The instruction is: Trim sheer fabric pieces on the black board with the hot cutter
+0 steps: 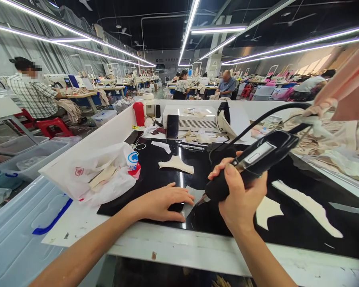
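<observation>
Flat on the black tabletop sheet (149, 191), my left hand (164, 201) has its fingers spread over a small translucent whitish piece of material (196, 196). My right hand (242, 195) is wrapped round a black corded electric hand cutter (257, 153). The cutter slants down to the left, and its thin metal tip (202, 199) is at the right edge of the translucent piece, close to my left fingertips. I cannot tell whether the tip touches the piece. A curved cream fabric piece (176, 164) lies beyond my hands. Right of the cutter are another cream piece (268, 212) and a long cream strip (308, 207).
A white plastic bag (92, 171) with cream pieces stands at left. Along the back are a phone (172, 126), a red container (139, 113) and a white vented box (191, 116). The cutter's black cable (251, 123) arches rightward. Co-workers sit at tables farther off.
</observation>
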Available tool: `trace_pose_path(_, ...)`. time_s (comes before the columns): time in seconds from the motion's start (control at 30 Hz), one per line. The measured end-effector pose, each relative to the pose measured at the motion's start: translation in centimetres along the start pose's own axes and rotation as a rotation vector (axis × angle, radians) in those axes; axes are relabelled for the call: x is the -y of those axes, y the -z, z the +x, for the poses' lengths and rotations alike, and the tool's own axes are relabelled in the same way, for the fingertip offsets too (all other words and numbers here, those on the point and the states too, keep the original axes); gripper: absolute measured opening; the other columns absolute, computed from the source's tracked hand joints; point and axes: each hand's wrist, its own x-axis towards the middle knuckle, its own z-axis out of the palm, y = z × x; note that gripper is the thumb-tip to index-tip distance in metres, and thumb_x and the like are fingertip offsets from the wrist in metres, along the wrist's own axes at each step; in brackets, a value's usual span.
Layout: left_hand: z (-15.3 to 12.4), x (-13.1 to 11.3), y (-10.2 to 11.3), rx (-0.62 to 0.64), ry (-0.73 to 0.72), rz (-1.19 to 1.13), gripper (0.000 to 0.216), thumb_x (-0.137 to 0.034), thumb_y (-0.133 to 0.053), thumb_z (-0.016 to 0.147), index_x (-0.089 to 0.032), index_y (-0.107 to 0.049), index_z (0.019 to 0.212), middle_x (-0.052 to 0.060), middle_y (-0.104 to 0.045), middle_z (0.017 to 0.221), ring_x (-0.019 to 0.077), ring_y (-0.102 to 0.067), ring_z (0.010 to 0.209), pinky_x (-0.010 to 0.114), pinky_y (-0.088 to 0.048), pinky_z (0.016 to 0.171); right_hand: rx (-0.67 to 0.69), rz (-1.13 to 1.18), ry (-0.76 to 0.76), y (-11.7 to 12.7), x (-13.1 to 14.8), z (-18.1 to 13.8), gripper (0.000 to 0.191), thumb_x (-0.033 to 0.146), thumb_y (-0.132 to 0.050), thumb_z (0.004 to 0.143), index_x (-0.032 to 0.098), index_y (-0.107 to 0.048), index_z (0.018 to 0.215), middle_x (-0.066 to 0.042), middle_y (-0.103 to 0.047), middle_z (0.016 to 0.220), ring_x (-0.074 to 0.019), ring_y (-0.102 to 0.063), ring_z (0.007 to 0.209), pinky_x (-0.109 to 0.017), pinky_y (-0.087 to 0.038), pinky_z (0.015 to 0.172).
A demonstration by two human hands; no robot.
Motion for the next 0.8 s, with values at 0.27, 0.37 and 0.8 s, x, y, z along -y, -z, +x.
trace_pose_path(0.27,0.0,-0.2,0.2,0.002,0.020,-0.008,0.052,-0.037,-0.077,0.092,-0.030,-0.058,0.140,0.008,-0.061,0.149,0.0288,-0.047,0.148,0.065,-0.013,0.127,0.013,-0.057,-0.024,0.1,-1.0,0.3,0.032,0.034,-0.079,0.085,0.027,-0.056,0.105,0.005,-0.066,0.081,-0.0139,-0.061,0.061,-0.033,-0.055,0.060)
trace_pose_path(0.37,0.0,-0.1,0.2,-0.009,0.021,-0.011,0.052,-0.037,-0.079,0.091,-0.029,-0.059,0.139,0.009,-0.060,0.150,0.0286,-0.046,0.149,0.063,-0.014,0.128,0.028,-0.051,-0.023,0.1,-1.2,0.2,0.029,0.033,-0.080,0.086,0.027,-0.056,0.101,0.005,-0.067,0.081,-0.0135,-0.061,0.060,-0.033,-0.055,0.060)
trace_pose_path(0.8,0.4,-0.2,0.8,0.055,0.068,0.030,0.060,-0.042,-0.075,0.094,-0.032,-0.053,0.149,0.009,-0.051,0.158,0.0311,-0.035,0.155,0.069,-0.011,0.125,0.037,-0.042,-0.030,-0.1,-1.4,0.1,0.030,0.031,-0.080,0.086,0.027,-0.056,0.102,0.006,-0.068,0.082,-0.0134,-0.062,0.058,-0.032,-0.054,0.058)
